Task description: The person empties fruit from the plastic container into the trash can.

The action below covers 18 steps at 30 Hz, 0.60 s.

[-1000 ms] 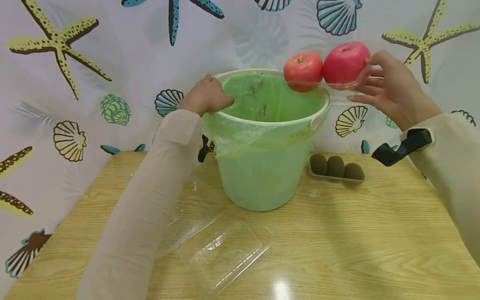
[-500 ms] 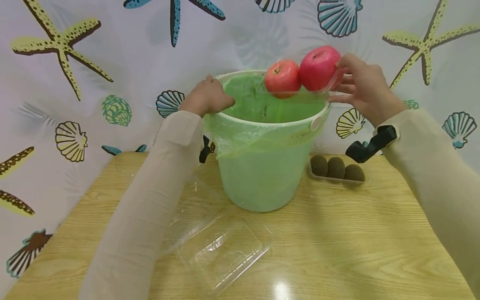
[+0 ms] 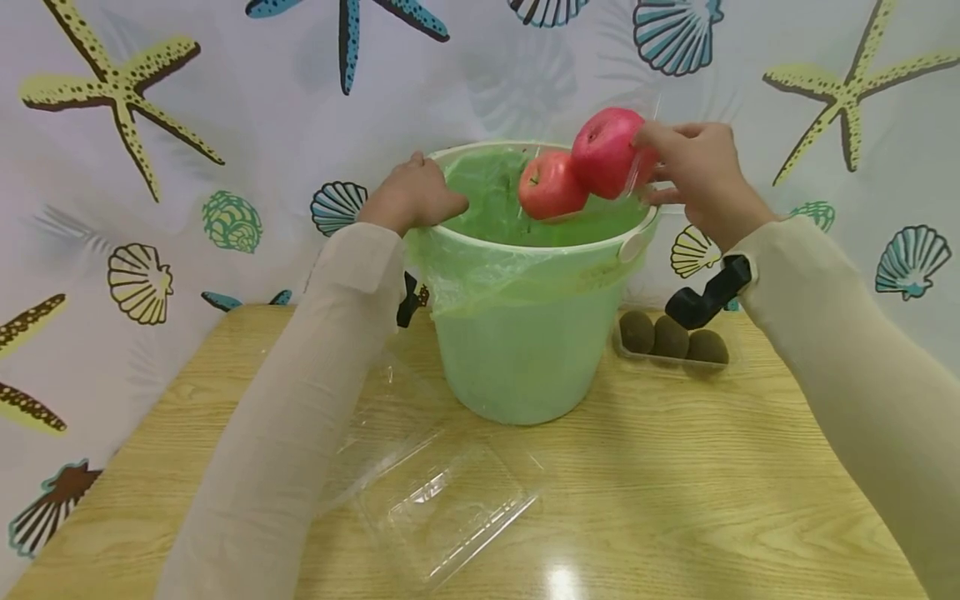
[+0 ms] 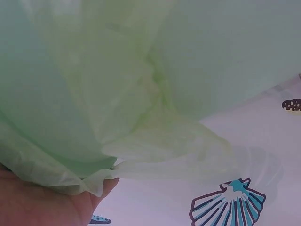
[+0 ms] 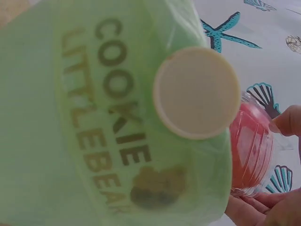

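Note:
A light green bucket (image 3: 525, 333) with a pale rim stands on the table, lined with a thin green plastic bag (image 3: 495, 271) folded over its edge. My left hand (image 3: 416, 193) grips the left side of the rim; in the left wrist view, the bag hangs over part of that hand (image 4: 51, 205). My right hand (image 3: 693, 171) pinches the end of a clear plastic tray (image 3: 633, 179) above the bucket's right rim. Two apples, a lighter red one (image 3: 551, 187) and a deeper pink-red one (image 3: 607, 150), sit in the tray, which tilts down to the left over the bucket's opening.
On the wooden table (image 3: 675, 500), a clear tray with three brown kiwis (image 3: 671, 336) lies right of the bucket. Clear plastic containers (image 3: 457, 500) lie in front, partly behind my left sleeve. A wall covering with shells and starfish (image 3: 116, 87) rises behind.
My right hand has moved left and down with the tray, bringing both apples over the bucket's opening and tipping the tray further left. My left hand has stayed at the rim.

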Available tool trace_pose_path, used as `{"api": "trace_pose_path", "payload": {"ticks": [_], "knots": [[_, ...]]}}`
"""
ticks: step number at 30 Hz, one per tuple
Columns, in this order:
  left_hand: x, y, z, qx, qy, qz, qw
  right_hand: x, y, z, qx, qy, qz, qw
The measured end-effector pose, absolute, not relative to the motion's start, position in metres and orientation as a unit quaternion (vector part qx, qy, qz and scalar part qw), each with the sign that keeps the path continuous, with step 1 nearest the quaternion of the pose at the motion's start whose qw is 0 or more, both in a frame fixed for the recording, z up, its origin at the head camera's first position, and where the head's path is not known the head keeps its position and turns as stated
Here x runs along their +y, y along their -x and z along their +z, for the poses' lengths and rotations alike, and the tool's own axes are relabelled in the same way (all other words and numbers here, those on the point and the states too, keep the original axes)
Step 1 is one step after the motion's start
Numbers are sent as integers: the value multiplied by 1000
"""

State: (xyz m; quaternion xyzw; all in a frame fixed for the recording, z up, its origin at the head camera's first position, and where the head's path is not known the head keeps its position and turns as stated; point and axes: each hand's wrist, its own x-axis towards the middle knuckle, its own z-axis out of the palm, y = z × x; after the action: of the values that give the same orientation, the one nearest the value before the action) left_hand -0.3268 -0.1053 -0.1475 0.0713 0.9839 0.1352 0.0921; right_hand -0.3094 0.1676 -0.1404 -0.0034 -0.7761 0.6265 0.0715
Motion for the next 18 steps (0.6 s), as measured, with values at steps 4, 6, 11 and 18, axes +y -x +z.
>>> {"api": "trace_pose_path", "payload": {"ticks": [4, 6, 11, 18], "knots": [[-106, 326, -148, 984, -70, 141, 89, 162, 310, -142, -815, 8, 573, 86], [-106, 325, -147, 983, -70, 143, 87, 159, 310, -143, -829, 8, 552, 85], [-106, 325, -148, 983, -69, 147, 85, 152, 309, -148, -865, -6, 495, 86], [-106, 326, -148, 983, -72, 147, 88, 147, 308, -156, -897, -32, 429, 106]]}}
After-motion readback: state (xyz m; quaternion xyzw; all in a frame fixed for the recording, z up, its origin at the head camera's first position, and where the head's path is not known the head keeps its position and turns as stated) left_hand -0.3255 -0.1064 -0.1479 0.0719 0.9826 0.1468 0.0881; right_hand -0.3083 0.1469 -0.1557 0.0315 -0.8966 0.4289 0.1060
